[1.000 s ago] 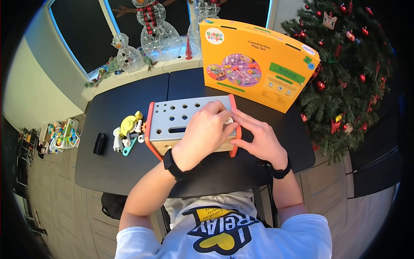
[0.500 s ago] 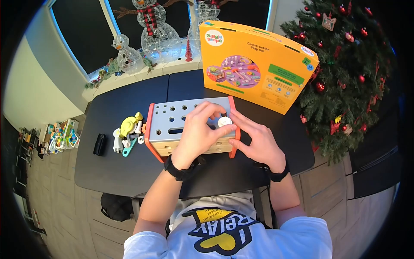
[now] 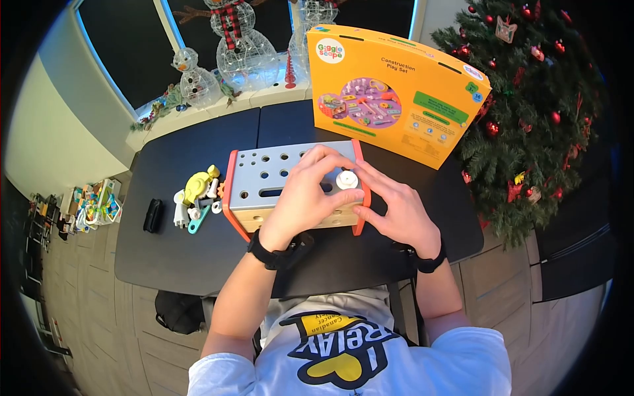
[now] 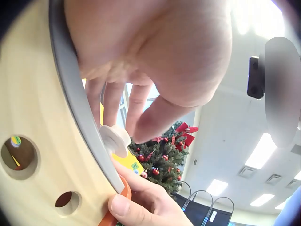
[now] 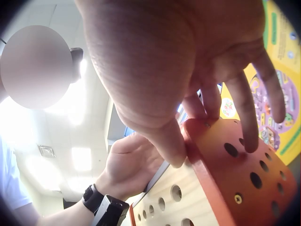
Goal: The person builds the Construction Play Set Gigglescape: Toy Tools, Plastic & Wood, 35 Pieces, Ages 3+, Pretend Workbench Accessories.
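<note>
A toy workbench (image 3: 300, 216) with a grey, holed top, wooden front and red end panels stands on the black table. Its top carries a round white toy screw (image 3: 347, 179) near the right end. My left hand (image 3: 310, 188) arches over the top, thumb and index finger curved around the screw head (image 4: 116, 140). At the right end my right hand (image 3: 403, 211) holds the red panel (image 5: 235, 165). Its thumb (image 5: 171, 150) lies at the front corner, and its other fingers spread over the panel and its upper edge.
Loose toy parts (image 3: 201, 195), yellow, white and teal, lie left of the workbench beside a black case (image 3: 153, 216). Behind it stands a yellow box (image 3: 396, 99). A decorated tree (image 3: 522, 125) is at the right; wire snowmen (image 3: 244, 59) line the window.
My left hand has lifted slightly and its fingers have spread, baring the white screw head that they covered earlier. The right hand stays at the red panel.
</note>
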{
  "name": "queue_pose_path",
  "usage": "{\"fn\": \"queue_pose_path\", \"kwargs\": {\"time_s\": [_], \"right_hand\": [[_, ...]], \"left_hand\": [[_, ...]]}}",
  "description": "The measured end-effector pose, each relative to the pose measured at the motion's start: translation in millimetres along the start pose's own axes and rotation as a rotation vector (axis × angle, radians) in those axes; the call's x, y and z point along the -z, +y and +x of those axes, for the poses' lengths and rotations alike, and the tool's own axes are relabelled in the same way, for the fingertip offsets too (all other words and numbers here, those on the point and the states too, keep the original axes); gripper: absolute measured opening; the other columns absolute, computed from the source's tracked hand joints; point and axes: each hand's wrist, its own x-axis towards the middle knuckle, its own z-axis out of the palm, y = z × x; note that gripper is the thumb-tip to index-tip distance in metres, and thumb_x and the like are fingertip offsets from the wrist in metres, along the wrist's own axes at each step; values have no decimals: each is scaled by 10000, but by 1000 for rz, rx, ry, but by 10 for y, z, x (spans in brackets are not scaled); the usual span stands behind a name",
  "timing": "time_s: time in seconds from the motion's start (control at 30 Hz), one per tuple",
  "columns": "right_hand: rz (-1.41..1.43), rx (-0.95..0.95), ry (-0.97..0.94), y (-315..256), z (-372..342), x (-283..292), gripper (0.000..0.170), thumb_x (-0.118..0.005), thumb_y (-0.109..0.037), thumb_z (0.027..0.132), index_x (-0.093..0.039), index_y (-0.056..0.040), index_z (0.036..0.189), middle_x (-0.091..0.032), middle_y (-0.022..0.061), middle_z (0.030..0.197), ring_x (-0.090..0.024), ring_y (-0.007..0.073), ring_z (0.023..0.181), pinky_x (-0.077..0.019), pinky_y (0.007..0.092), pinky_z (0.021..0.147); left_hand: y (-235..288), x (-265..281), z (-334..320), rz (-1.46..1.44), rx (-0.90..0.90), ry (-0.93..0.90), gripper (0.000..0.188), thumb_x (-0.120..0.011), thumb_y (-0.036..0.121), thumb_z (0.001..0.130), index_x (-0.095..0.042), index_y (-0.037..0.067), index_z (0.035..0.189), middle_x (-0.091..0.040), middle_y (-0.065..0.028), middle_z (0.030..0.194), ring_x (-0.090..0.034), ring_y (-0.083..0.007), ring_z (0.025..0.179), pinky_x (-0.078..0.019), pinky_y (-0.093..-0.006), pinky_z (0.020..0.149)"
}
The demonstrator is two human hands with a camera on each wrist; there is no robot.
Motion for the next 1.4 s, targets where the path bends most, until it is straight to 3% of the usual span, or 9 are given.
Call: {"fn": "queue_pose_path", "kwargs": {"time_s": [0.23,0.43,0.63,0.73,0.83,0.93,1.03,1.13,1.4], "right_hand": [[-24,-21,-20,-47,7,25,688,-787,-320,903,-543,-111,1512,-537,82,1574,-659,370,1217,-584,444,962],[-55,-24,-17,21,-24,-22,700,-783,-320,903,-531,-122,1524,-541,76,1571,-678,374,1180,-590,448,945],[-11,-14,-3,-26,0,5,685,-782,-326,903,-546,-105,1506,-539,74,1572,-683,372,1163,-589,447,934],[-24,-3,-2,-13,-7,2,681,-781,-324,903,-548,-103,1503,-538,75,1573,-684,369,1158,-591,443,927],[-18,-3,-8,7,-4,-5,676,-780,-319,904,-549,-101,1501,-538,71,1573,-687,372,1149,-594,441,918],[-33,-37,-62,60,-15,-15,676,-781,-320,906,-547,-119,1508,-538,66,1574,-692,378,1136,-599,450,906],[-17,-22,2,7,-5,-20,681,-783,-328,906,-543,-143,1516,-537,61,1576,-698,384,1123,-602,460,899],[9,-33,-23,-8,2,9,686,-784,-334,905,-540,-162,1522,-534,64,1578,-700,385,1120,-602,466,902],[-23,-8,-14,41,-19,-22,699,-782,-330,905,-530,-103,1516,-526,71,1582,-690,390,1122,-599,454,905]], "left_hand": [[65,45,31,82,-18,-79,255,-808,56,847,-728,22,1086,-724,-136,1052,-704,-305,1016,-589,-381,838],[159,181,181,148,-210,-232,230,-761,54,854,-744,14,1080,-722,-176,1061,-674,-379,1093,-572,-452,888],[290,117,234,562,-80,-287,137,-760,91,852,-730,-13,937,-674,-166,883,-684,-383,939,-567,-475,820],[208,112,253,592,-180,-336,55,-728,34,840,-707,-12,861,-680,-154,888,-685,-394,890,-569,-470,807],[181,228,358,351,-346,-449,75,-691,-15,812,-689,-4,886,-664,-155,866,-673,-409,873,-561,-472,778],[270,300,457,155,-150,-609,148,-662,-50,778,-663,4,916,-678,-166,891,-667,-419,900,-551,-473,767],[244,240,436,230,-267,-331,162,-714,36,811,-650,7,957,-680,-170,895,-668,-408,902,-544,-475,762],[336,147,339,517,-176,-252,146,-733,117,854,-676,4,927,-676,-178,903,-680,-403,868,-549,-484,773],[276,62,313,598,-180,-341,95,-706,94,879,-714,-1,872,-669,-182,898,-697,-403,826,-570,-464,767]]}}
